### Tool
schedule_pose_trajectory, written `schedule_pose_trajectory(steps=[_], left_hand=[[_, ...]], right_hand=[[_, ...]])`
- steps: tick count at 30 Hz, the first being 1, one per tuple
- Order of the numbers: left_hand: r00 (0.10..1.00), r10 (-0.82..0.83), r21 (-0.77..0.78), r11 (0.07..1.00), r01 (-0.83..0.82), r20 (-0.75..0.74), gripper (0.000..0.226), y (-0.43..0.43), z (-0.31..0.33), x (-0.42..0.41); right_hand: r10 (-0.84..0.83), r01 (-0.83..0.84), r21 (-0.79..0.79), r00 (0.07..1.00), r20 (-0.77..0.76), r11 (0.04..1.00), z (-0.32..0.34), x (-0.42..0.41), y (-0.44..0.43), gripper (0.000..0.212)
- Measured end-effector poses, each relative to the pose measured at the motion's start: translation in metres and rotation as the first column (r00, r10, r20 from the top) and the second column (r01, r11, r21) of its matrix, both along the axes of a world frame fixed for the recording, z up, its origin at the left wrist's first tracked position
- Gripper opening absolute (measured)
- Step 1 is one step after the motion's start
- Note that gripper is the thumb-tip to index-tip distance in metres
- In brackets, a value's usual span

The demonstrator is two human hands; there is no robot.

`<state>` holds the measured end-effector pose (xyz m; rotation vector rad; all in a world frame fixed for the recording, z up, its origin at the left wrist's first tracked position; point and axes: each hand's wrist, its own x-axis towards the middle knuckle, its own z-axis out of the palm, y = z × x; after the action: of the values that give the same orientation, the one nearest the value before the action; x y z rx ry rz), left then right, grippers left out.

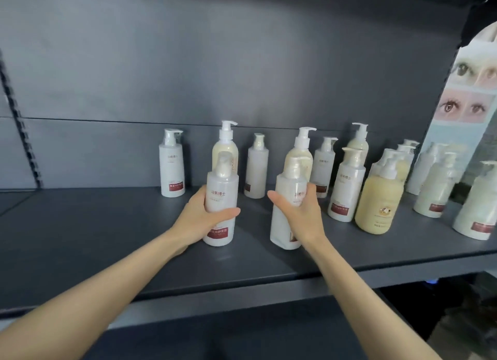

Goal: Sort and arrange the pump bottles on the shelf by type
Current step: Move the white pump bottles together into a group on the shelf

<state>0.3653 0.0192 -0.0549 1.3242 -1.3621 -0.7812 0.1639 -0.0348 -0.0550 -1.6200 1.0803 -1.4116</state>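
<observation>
My left hand [201,215] grips a white pump bottle with a red label [222,187] standing upright on the dark shelf [107,238]. My right hand [301,211] holds a second white pump bottle [285,201], which leans slightly left near the shelf's front. Behind them stand more white red-label bottles [172,166] [256,168] [324,167] [347,190] mixed with taller cream-yellow pump bottles [225,147] [300,152] [359,142]. A squat yellow pump bottle [379,201] stands to the right.
Several more pale pump bottles [435,187] crowd the shelf's right end, one large one [477,209] near the front edge. A display card printed with eyes [468,96] leans at the right. A slotted upright [16,112] runs down the left back panel.
</observation>
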Motion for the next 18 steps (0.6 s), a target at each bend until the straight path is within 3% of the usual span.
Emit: schedule_pose_trajectory(steps=[10,14,18], left_hand=[[0.93,0.272,-0.097,0.948,-0.304,-0.248,0.03,0.111,0.024,0.026],[0.888,0.368,-0.088,0.91,-0.405,-0.274,0.041,0.158,0.024,0.062],[0.829,0.459,-0.064,0.862,-0.502,-0.318,0.034,0.215,0.02,0.107]], right_hand=[[0.286,-0.285,-0.025,0.956,0.07,0.958,0.029,0.068,0.058,0.039],[0.402,-0.402,-0.008,0.914,0.057,0.916,0.035,0.122,0.095,0.039],[0.507,-0.508,0.016,0.86,0.055,0.861,0.037,0.183,0.139,0.034]])
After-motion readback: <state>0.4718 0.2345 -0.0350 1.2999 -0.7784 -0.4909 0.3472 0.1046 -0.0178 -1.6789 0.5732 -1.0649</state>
